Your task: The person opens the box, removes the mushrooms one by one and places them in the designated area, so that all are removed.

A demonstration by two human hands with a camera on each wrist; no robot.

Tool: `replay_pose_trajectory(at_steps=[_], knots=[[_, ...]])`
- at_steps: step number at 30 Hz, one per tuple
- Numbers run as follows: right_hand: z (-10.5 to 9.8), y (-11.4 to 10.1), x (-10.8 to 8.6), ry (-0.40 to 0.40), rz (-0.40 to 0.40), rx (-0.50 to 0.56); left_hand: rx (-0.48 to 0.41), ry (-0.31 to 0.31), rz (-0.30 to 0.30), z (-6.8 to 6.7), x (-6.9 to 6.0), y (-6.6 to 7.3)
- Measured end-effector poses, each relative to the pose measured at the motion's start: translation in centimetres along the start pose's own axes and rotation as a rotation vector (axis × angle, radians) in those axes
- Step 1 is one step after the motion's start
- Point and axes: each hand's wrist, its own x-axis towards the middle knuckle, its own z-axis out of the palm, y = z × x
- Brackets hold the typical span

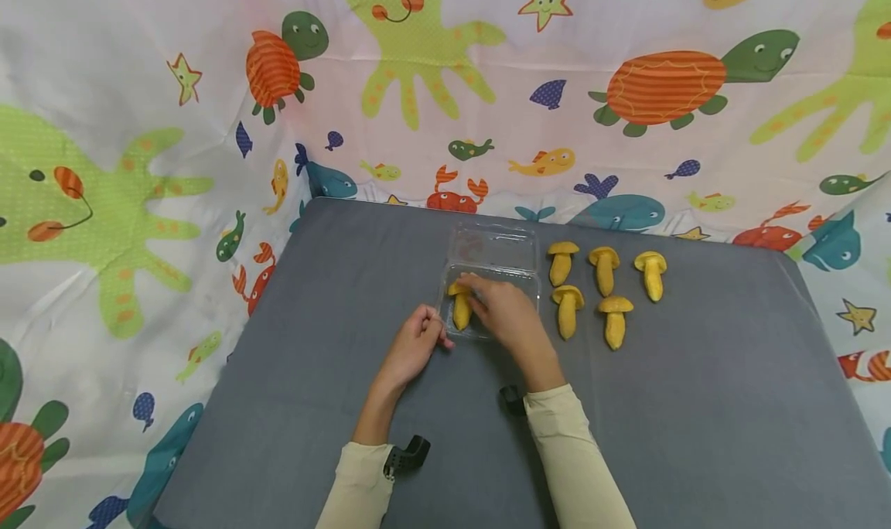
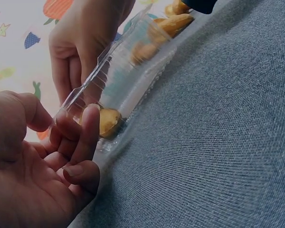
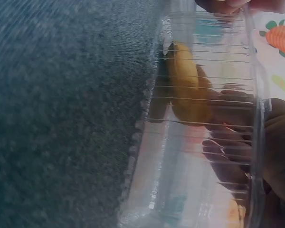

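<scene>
A clear plastic clamshell container (image 1: pixel 490 272) lies on the grey table with its lid folded back. Inside its left part is a yellow mushroom (image 1: pixel 462 312), cap toward the back. My right hand (image 1: pixel 506 312) reaches into the container and holds this mushroom near its cap; the wall partly blurs the fingertips in the right wrist view. At the container's near left corner, my left hand (image 1: pixel 416 342) pinches the rim between thumb and fingers, as the left wrist view shows. Through the ribbed wall the mushroom (image 3: pixel 185 80) appears in the right wrist view.
Several more yellow mushrooms (image 1: pixel 604 270) lie in two rows right of the container, caps toward the back. A curtain (image 1: pixel 445 142) printed with sea animals borders the grey table (image 1: pixel 696 405) at the back and sides.
</scene>
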Motion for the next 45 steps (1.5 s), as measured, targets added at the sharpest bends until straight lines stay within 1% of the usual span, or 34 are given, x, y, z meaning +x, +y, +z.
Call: replay_pose_trajectory(at_steps=[3,8,14,23,30,35,40,45], knots=[[0.3,0.1,0.1,0.012,0.002,-0.009,0.003,-0.001,0.007,0.0,-0.1,0.1],[0.6,0.1,0.2,0.056,0.0,-0.019,0.006,-0.005,0.017,0.0,-0.1,0.1],[1.1,0.0,0.2,0.113,0.029,-0.044,0.008,-0.019,0.03,0.0,-0.1,0.0],[1.6,0.1,0.2,0.172,0.032,-0.081,-0.019,-0.007,0.028,0.2,-0.3,0.1],[1.7,0.2,0.0,0.18,0.007,-0.086,-0.064,0.02,0.011,0.5,-0.3,0.0],[1.6,0.2,0.0,0.166,0.0,-0.056,-0.087,0.032,0.004,0.6,-0.4,0.0],[1.5,0.3,-0.1,0.139,0.04,-0.037,-0.087,0.024,0.005,0.6,-0.4,0.0],[1.5,0.4,-0.1,0.131,0.078,-0.033,-0.073,0.02,0.015,0.6,-0.4,0.0]])
